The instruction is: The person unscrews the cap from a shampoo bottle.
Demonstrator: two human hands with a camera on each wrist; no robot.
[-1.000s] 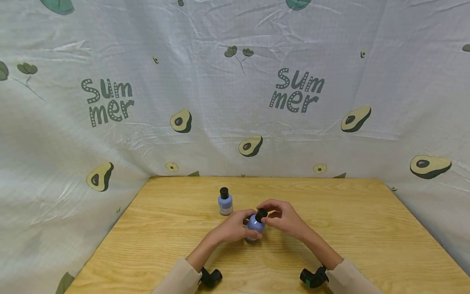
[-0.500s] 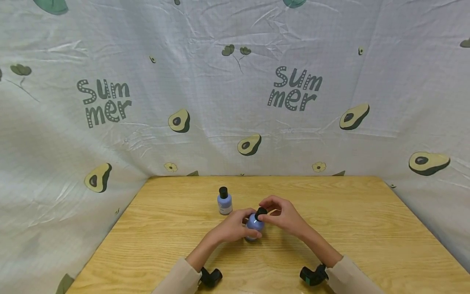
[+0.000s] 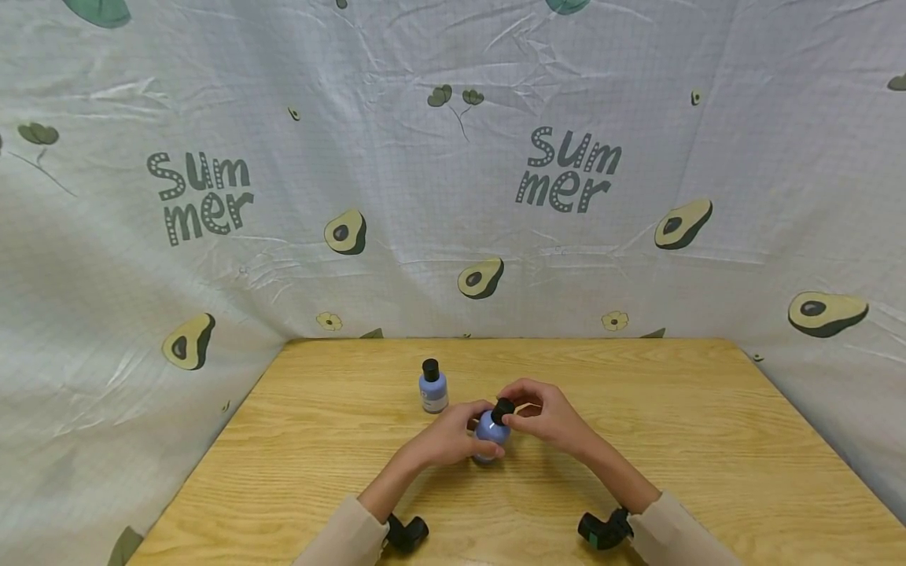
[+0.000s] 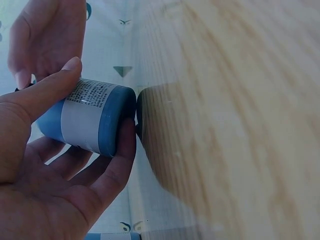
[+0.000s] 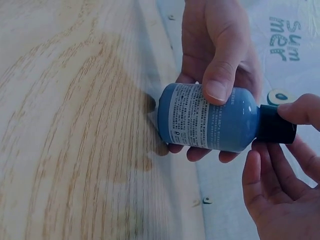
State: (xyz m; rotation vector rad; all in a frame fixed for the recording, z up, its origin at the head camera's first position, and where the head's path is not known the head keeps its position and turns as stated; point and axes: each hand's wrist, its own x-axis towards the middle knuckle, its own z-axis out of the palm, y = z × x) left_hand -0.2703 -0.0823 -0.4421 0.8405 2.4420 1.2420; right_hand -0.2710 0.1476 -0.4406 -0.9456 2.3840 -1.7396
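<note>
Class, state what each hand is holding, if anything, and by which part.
The left hand grips a blue bottle around its body; the right hand pinches that bottle's black cap.

Left sleeve and right sleeve: plain light beige, long, ending near the wrist. Left wrist unit: black, angled body, rounded cylindrical end. Right wrist unit: black, matching form, small green marking on the housing. Each unit sits beside its cuff.
</note>
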